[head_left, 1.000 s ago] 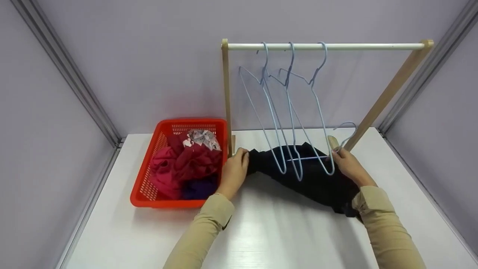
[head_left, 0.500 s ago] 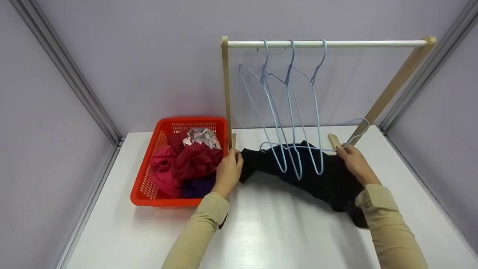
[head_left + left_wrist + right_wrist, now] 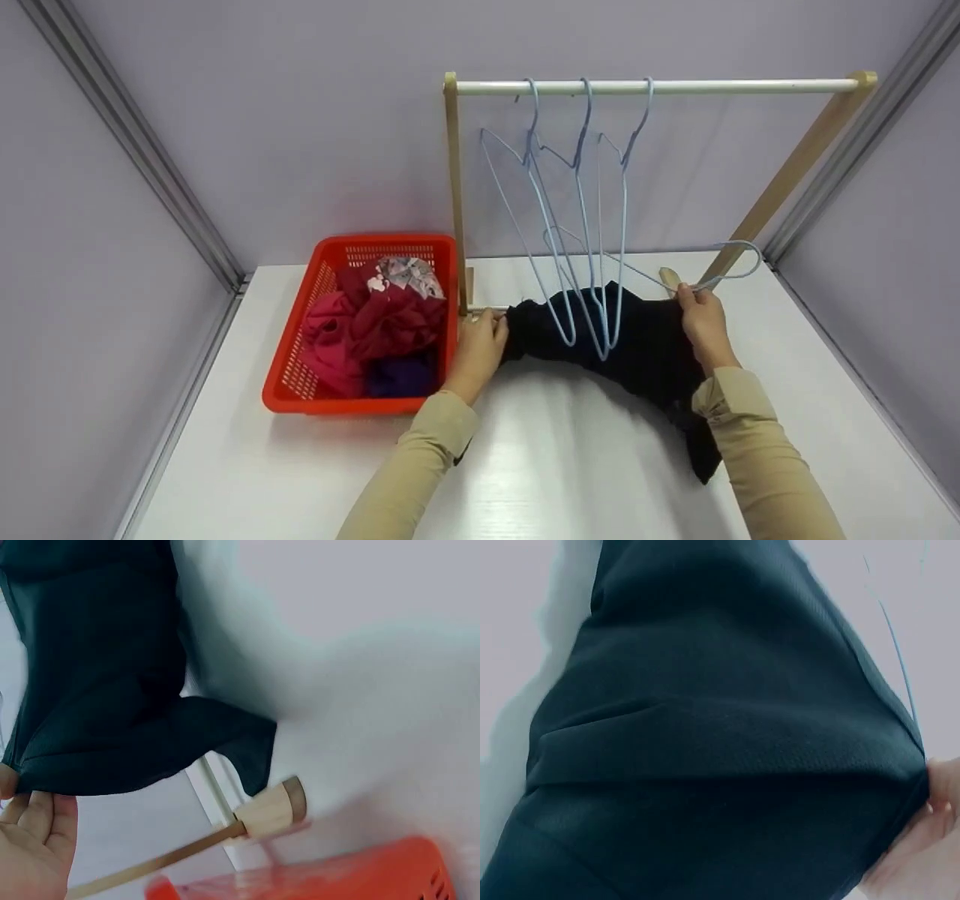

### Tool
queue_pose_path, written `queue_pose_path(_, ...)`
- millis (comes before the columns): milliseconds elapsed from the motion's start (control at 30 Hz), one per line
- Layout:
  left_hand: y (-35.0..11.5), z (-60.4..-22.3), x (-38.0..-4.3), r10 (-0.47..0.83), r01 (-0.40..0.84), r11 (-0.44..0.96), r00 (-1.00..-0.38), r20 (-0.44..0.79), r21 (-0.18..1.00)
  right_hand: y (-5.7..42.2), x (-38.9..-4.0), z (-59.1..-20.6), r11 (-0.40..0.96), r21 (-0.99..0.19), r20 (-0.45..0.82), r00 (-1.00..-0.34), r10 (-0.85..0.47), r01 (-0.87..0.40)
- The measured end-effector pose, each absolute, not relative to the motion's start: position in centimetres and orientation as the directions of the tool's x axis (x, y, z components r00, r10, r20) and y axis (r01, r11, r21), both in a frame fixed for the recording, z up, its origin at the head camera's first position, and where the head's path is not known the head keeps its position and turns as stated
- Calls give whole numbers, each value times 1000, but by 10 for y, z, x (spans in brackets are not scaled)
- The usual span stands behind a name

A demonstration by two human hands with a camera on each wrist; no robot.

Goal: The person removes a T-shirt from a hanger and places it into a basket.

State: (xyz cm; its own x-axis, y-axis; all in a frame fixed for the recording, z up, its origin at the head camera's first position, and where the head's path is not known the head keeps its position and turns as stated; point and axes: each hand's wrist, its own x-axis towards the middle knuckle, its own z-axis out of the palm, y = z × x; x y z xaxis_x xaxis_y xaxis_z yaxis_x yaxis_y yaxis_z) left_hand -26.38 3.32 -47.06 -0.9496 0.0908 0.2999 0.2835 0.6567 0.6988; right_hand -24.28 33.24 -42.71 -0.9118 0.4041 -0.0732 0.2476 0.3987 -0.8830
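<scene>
A black garment (image 3: 645, 356) stretches between my hands, low over the white table behind and below the hanging hangers. At its left end my left hand (image 3: 478, 356) pinches the cloth edge; in the left wrist view thumb and fingers (image 3: 45, 821) grip that dark fabric (image 3: 97, 675). My right hand (image 3: 705, 322) pinches the garment's upper right edge together with a light blue wire hanger (image 3: 634, 268). This hanger lies tilted, its hook pointing right and its far arm above the cloth. In the right wrist view the hanger wire (image 3: 900, 660) runs to the pinching fingers.
Three blue hangers (image 3: 535, 112) hang from the white rail (image 3: 735, 88) of a wooden-posted rack (image 3: 795, 172). Left of it stands a red basket (image 3: 341, 407) with red, pink, purple and patterned clothes (image 3: 397, 322). Walls stand at the back and sides.
The held hanger has risen out from against the garment, its hook swinging right. My left hand moved left, then back right. The third hanging hanger has turned on the rail.
</scene>
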Motion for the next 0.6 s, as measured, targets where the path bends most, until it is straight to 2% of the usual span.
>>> queue_pose_path(133,45,-466,-259,104,247,561,-968,229,790,319,-245,-427,388,-890,-42,-891,453,239)
queue_pose_path(233,55,-462,-255,107,232,498,-973,207,835,309,-246,-428,336,-912,-67,-892,448,237)
queue_pose_path(467,72,-456,-247,189,252,408,-964,189,877,285,-248,-433,35,-977,-192,-939,285,210)
queue_pose_path(600,79,-456,-244,227,278,405,-953,198,871,271,-250,-434,14,-979,-197,-959,202,204)
